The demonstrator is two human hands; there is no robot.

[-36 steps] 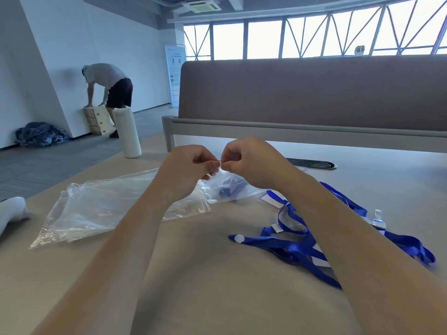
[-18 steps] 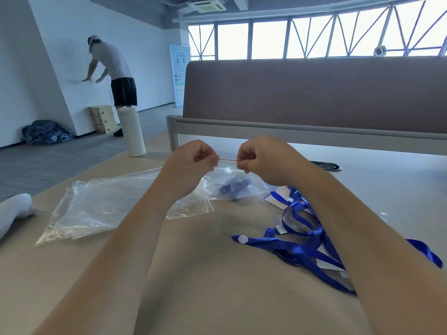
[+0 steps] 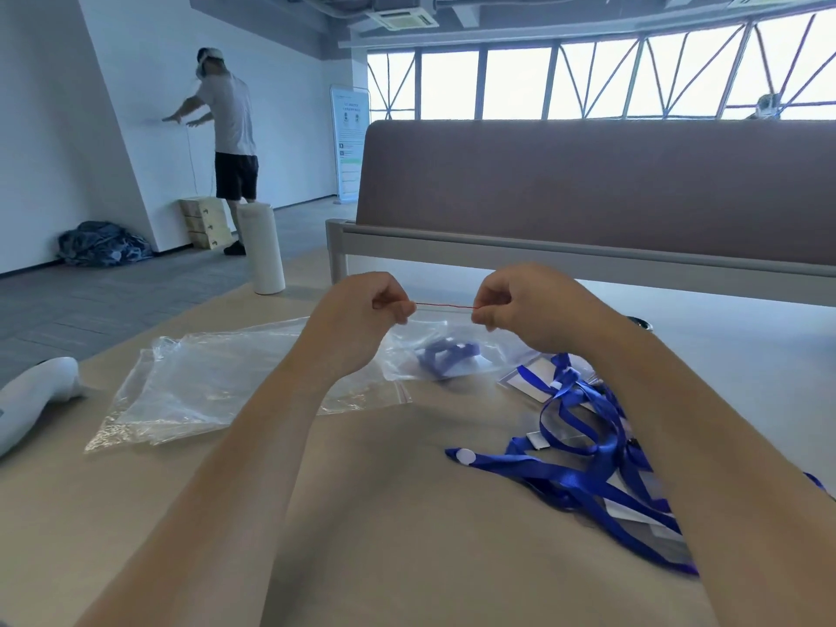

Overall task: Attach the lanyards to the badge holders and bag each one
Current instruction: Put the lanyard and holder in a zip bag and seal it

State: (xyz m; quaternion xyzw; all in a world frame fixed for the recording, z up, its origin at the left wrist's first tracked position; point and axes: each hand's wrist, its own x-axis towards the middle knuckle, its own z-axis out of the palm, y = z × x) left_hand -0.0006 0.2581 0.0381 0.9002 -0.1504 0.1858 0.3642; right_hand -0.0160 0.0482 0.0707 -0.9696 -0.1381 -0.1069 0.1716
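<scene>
I hold a small clear zip bag (image 3: pixel 445 350) above the table, its red seal strip running level between my two hands. My left hand (image 3: pixel 362 316) pinches the strip's left end and my right hand (image 3: pixel 524 310) pinches its right end. Inside the bag sits a folded blue lanyard, blurred through the plastic. A tangle of blue lanyards (image 3: pixel 583 463) with clear badge holders (image 3: pixel 529 377) lies on the table under my right forearm.
A pile of empty clear zip bags (image 3: pixel 212 391) lies to the left. A white controller (image 3: pixel 31 395) rests at the table's left edge, a white cylinder (image 3: pixel 264 248) at its far corner. A brown partition (image 3: pixel 588 183) bounds the far side. A person stands by the wall.
My hands have moved apart along the red seal strip, from touching to a hand's width apart. The person in the background has straightened up and now reaches to the wall.
</scene>
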